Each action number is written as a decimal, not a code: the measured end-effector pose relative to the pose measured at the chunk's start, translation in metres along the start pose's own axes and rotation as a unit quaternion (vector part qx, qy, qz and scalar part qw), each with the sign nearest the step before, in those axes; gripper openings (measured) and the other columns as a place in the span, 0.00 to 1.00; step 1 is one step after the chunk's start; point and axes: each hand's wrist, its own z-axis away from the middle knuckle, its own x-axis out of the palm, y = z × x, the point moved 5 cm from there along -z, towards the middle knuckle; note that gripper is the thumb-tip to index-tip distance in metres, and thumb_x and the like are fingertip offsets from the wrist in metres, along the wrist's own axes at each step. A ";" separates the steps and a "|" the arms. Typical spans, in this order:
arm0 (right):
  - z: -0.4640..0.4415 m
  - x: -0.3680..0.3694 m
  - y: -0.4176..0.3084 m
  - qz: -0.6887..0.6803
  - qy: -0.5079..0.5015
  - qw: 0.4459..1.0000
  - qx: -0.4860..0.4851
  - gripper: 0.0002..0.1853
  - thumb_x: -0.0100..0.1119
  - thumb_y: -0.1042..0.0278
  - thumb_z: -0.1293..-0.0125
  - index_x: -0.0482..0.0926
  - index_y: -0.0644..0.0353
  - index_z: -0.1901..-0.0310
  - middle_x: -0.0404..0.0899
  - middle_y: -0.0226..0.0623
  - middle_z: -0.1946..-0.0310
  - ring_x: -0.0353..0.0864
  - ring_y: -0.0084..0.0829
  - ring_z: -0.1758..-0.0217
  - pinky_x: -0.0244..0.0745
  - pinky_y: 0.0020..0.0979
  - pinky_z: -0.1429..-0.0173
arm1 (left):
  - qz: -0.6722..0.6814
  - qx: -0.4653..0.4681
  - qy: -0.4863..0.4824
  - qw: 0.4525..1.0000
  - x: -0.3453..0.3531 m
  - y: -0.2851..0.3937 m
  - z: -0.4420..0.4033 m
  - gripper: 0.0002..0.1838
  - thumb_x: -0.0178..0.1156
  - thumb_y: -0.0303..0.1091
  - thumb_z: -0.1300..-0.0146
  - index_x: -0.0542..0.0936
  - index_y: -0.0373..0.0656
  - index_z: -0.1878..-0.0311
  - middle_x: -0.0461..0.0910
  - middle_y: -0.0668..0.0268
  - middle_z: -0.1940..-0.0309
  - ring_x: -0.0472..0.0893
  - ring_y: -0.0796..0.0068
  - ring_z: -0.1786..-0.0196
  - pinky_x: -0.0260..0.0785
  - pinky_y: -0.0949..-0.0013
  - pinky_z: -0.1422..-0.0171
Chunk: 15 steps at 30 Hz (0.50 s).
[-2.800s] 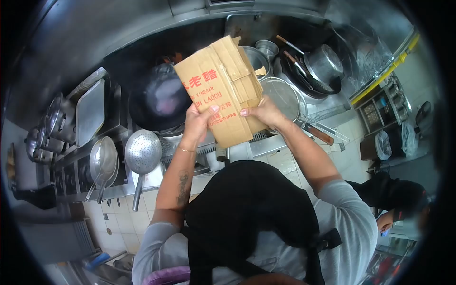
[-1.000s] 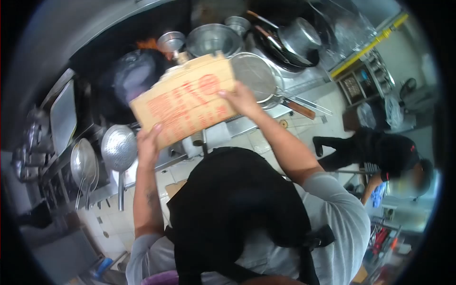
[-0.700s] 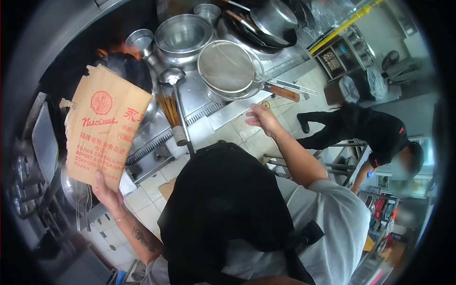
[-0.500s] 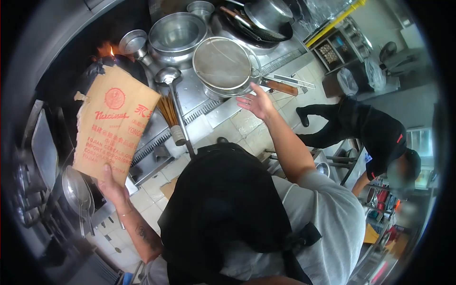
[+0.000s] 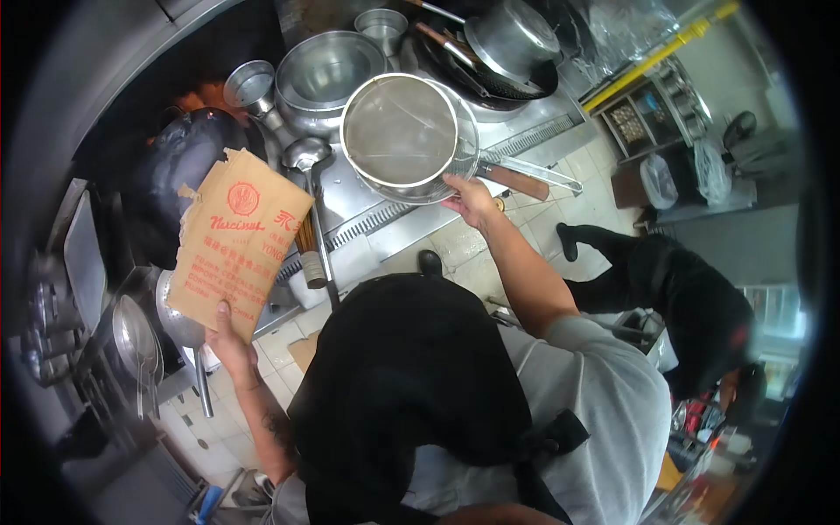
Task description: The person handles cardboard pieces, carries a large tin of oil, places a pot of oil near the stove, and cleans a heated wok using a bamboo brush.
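Note:
My left hand (image 5: 232, 341) grips the lower edge of a torn piece of cardboard (image 5: 236, 241) with red printing, thumb on top. The cardboard hangs in front of a dark wok (image 5: 197, 149) on the burner and covers part of it. My right hand (image 5: 473, 201) is closed on the near rim of a round fine-mesh sieve (image 5: 398, 131), thumb over the edge and fingers partly hidden below. Under the sieve are wire strainers and a wooden handle (image 5: 516, 181) that points right.
Orange flame (image 5: 206, 94) glows behind the wok. A ladle (image 5: 306, 155), a bamboo brush (image 5: 308, 245) and a large metal bowl (image 5: 331, 70) occupy the steel counter. Stacked woks and a pot (image 5: 516, 39) stand farther right. A co-worker in black (image 5: 691, 297) bends over at the right.
My right hand has gone from open beside the sieve to holding its rim, and the sieve has shifted left. The cardboard has moved right, showing more of the wok. The co-worker bends lower.

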 end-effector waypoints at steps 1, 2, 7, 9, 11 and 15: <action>-0.006 -0.005 0.000 0.002 -0.009 1.000 0.004 0.17 0.69 0.66 0.25 0.79 0.60 0.40 0.86 0.38 0.45 0.87 0.34 0.44 0.88 0.38 0.44 | 0.028 0.009 0.005 1.000 0.019 -0.001 0.015 0.30 0.67 0.33 0.23 0.71 0.28 0.26 0.81 0.51 0.33 0.84 0.59 0.35 0.79 0.58 0.30; -0.013 -0.007 -0.001 -0.019 -0.033 0.999 0.003 0.17 0.69 0.67 0.26 0.79 0.60 0.40 0.85 0.37 0.45 0.87 0.34 0.44 0.87 0.38 0.44 | 0.057 0.020 0.011 0.998 0.035 -0.002 0.023 0.30 0.67 0.33 0.23 0.71 0.28 0.25 0.81 0.51 0.33 0.84 0.59 0.35 0.79 0.58 0.29; -0.019 -0.023 -0.030 -0.068 -0.023 0.997 -0.021 0.14 0.69 0.71 0.29 0.79 0.59 0.45 0.85 0.33 0.49 0.87 0.34 0.46 0.83 0.39 0.47 | 0.039 0.003 0.030 0.999 0.077 -0.049 0.041 0.29 0.66 0.31 0.23 0.71 0.30 0.25 0.81 0.53 0.34 0.83 0.62 0.34 0.78 0.60 0.29; -0.036 -0.052 -0.041 -0.079 -0.053 0.995 -0.020 0.11 0.69 0.73 0.29 0.81 0.59 0.48 0.86 0.34 0.53 0.88 0.36 0.49 0.83 0.40 0.51 | 0.004 0.016 0.006 1.000 0.093 -0.062 0.043 0.27 0.67 0.31 0.23 0.74 0.31 0.27 0.83 0.56 0.35 0.83 0.66 0.36 0.77 0.62 0.30; -0.011 -0.057 -0.081 -0.092 -0.075 0.992 -0.033 0.07 0.64 0.77 0.28 0.82 0.63 0.50 0.87 0.38 0.55 0.89 0.36 0.54 0.88 0.43 0.49 | -0.040 0.010 0.024 0.999 0.106 -0.079 0.042 0.25 0.69 0.32 0.24 0.76 0.33 0.29 0.84 0.58 0.36 0.83 0.69 0.38 0.76 0.64 0.32; 0.013 -0.086 -0.131 -0.078 -0.087 0.992 -0.057 0.12 0.62 0.79 0.27 0.82 0.68 0.45 0.87 0.41 0.51 0.89 0.38 0.50 0.90 0.44 0.43 | -0.096 -0.015 -0.042 0.994 0.166 -0.104 0.024 0.23 0.70 0.32 0.25 0.80 0.33 0.32 0.86 0.61 0.40 0.85 0.71 0.43 0.76 0.64 0.33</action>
